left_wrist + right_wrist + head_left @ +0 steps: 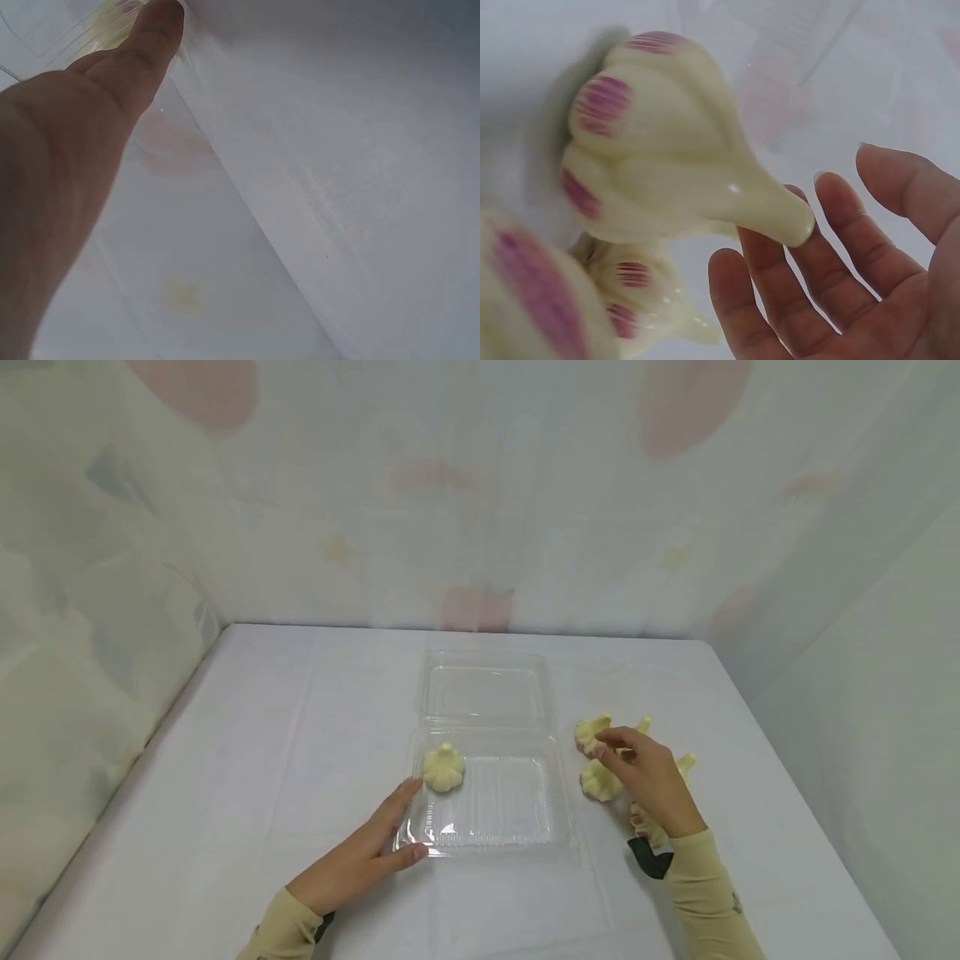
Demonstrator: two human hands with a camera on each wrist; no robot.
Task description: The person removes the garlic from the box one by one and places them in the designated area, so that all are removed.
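A clear plastic clamshell box point(517, 802) lies unfolded on the white table, its lid point(483, 689) toward the back. One cream garlic bulb point(443, 768) sits in the box's left side. My left hand point(367, 847) touches the box's left edge with spread, straight fingers, the thumb at the front left corner. To the right of the box, my right hand point(648, 777) is over several garlic bulbs point(600, 782). In the right wrist view, its fingers are loosely bent and the thumb stands apart. The stem of a purple-marked garlic bulb point(660, 127) overlaps the fingertips.
More garlic bulbs point(649, 828) lie partly hidden under and beside the right hand. The white-covered table point(300, 735) ends at a patterned cloth backdrop point(480, 527), with cloth walls at left and right.
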